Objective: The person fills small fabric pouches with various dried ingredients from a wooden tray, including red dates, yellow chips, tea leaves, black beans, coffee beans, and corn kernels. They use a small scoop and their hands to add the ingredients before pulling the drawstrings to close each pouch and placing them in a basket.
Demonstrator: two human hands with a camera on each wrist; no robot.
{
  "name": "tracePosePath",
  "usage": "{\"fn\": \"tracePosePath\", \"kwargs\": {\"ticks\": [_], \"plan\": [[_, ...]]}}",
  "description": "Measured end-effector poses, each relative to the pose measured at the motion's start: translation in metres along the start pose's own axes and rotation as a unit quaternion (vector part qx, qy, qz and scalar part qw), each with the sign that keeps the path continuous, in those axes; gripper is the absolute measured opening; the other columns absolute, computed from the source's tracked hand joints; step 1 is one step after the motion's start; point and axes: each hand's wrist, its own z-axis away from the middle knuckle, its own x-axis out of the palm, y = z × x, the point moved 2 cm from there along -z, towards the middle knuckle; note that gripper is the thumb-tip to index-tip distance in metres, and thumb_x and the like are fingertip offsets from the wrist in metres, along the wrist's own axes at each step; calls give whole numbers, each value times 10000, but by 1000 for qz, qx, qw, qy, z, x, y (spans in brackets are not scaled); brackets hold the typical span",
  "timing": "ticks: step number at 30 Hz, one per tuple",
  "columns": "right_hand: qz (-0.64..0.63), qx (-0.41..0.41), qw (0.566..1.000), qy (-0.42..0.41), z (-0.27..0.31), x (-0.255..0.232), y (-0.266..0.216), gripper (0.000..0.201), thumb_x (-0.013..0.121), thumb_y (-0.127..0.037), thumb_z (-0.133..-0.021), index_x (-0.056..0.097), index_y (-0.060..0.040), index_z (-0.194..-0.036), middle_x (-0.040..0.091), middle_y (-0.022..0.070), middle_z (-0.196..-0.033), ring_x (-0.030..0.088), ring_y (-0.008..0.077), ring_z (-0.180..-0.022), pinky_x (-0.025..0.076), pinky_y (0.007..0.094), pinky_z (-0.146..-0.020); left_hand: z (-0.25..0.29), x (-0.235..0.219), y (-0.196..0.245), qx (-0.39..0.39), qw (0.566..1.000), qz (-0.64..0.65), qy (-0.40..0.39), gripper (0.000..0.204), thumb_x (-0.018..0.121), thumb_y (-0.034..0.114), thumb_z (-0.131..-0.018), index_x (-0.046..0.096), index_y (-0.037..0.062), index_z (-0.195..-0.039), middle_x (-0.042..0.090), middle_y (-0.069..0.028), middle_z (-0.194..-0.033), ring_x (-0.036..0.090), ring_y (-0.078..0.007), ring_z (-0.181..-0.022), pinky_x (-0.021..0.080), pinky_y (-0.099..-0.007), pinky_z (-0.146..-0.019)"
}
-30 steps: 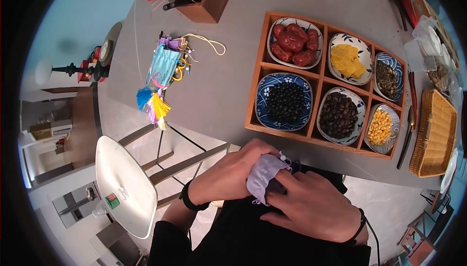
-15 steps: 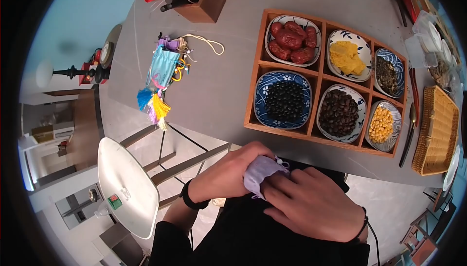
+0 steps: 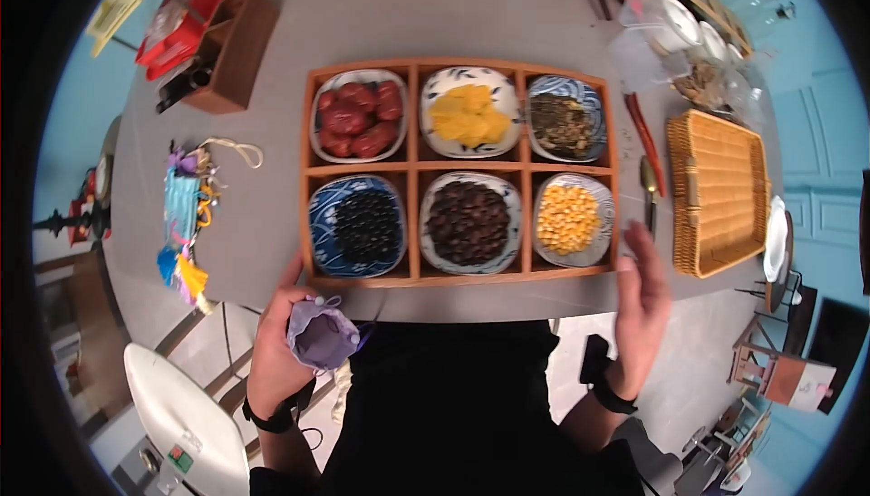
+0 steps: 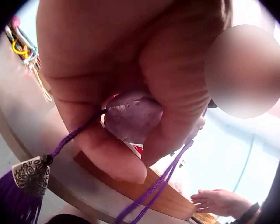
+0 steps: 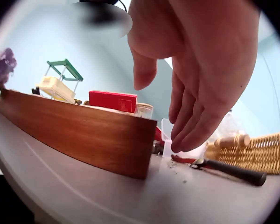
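My left hand (image 3: 279, 351) holds a small lilac drawstring pouch (image 3: 324, 340) by its side, its mouth open and facing up, at the front left corner of the wooden divided tray (image 3: 413, 170). In the left wrist view, fingers curl round the pouch (image 4: 133, 116), and a purple tassel (image 4: 19, 193) hangs from its cord. My right hand (image 3: 642, 306), fingers extended and empty, is off the tray's front right corner. The tray's dishes hold red dates (image 3: 348, 117), yellow pieces (image 3: 468, 116), dried leaves (image 3: 562, 126), black beans (image 3: 366, 227), dark brown beans (image 3: 468, 222) and corn kernels (image 3: 568, 219).
A wicker basket (image 3: 725, 195) sits at the right, beside a dark-handled tool (image 3: 651, 197). Colourful pouches with tassels (image 3: 181, 206) lie at the left. Behind them stands a wooden box (image 3: 237, 56). A white chair (image 3: 186, 410) is at the lower left.
My right hand has come out of the pouch and moved right. My left hand has moved left with the pouch, whose mouth now stands wide. The head view has turned and shifted over the tray.
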Motion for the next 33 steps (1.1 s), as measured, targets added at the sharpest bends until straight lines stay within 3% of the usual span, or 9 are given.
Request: {"fn": "tracePosePath", "kwargs": {"ticks": [2, 8, 10, 14, 16, 18, 25, 28, 33], "plan": [[-54, 50, 996, -40, 1, 9, -7, 490, 570, -205, -960, 472, 75, -1350, 563, 204, -1319, 521, 223, -1224, 387, 340, -1034, 2, 5, -6, 24, 995, -92, -10, 525, 798, -13, -656, 481, 83, -1063, 507, -132, -1307, 584, -137, -1009, 471, -278, -851], [-3, 20, 999, -25, -5, 15, -2, 543, 578, -243, -964, 441, 101, -1360, 576, 223, -1293, 536, 238, -1207, 387, 332, -1035, -3, 11, 9, 72, 988, -134, -21, 536, 812, 7, -633, 484, 83, -1050, 576, -53, -928, 561, -188, -1103, 425, -309, -946], [7, 27, 1000, -10, -7, 12, 1, 519, 578, -243, -964, 466, 91, -1345, 588, 220, -1278, 549, 229, -1189, 403, 331, -1017, -2, 14, 9, -10, 997, -55, -48, 525, 808, 1, -635, 483, 87, -1039, 601, -110, -1082, 574, -216, -1127, 433, -327, -953], [42, 51, 989, 136, -15, -8, 25, 409, 577, -229, -964, 559, 46, -1267, 637, 196, -1197, 598, 198, -1096, 473, 328, -887, -5, 17, 5, 73, 987, -137, -32, 525, 819, 12, -636, 487, 88, -1036, 518, -193, -1320, 622, -204, -1042, 467, -322, -910], [164, 67, 967, 181, -11, -6, 16, 339, 608, -168, -943, 594, 38, -1211, 643, 158, -1150, 646, 203, -970, 513, 329, -798, -3, 2, -13, 6, 995, 95, -38, 565, 828, 10, -634, 479, 81, -1073, 360, -244, -1474, 623, -178, -1031, 490, -293, -847], [332, 15, 925, 185, -8, -13, 40, 285, 650, -122, -882, 623, 21, -1127, 619, 155, -1006, 611, 272, -880, 488, 387, -728, -3, -8, -16, 22, 996, 86, -26, 573, 828, 102, -683, 457, 69, -1118, 413, -216, -1422, 608, -155, -997, 485, -262, -800], [269, 56, 933, 232, 4, -16, 52, 231, 627, -119, -903, 622, 34, -1076, 628, 133, -907, 608, 229, -775, 491, 341, -701, -4, -21, 1, 22, 999, 36, 23, 525, 741, 225, -757, 487, 30, -1173, 606, -66, -1004, 537, -112, -813, 444, -253, -730], [146, 10, 944, 296, 12, -32, 55, 222, 553, -137, -975, 642, 14, -1111, 639, 59, -804, 556, 99, -698, 478, 249, -652, -2, -13, -2, -1, 989, 146, 28, 556, 768, 28, -703, 462, 18, -1166, 576, -158, -1123, 572, -133, -836, 483, -256, -726], [32, -58, 925, 374, 22, -70, 8, 285, 542, -108, -963, 632, 34, -1193, 627, 44, -824, 512, 78, -676, 417, 218, -651, -6, -12, -9, 22, 984, 176, -27, 617, 803, 104, -683, 455, 38, -1188, 591, -154, -1165, 600, -200, -1033, 468, -324, -910]]}}
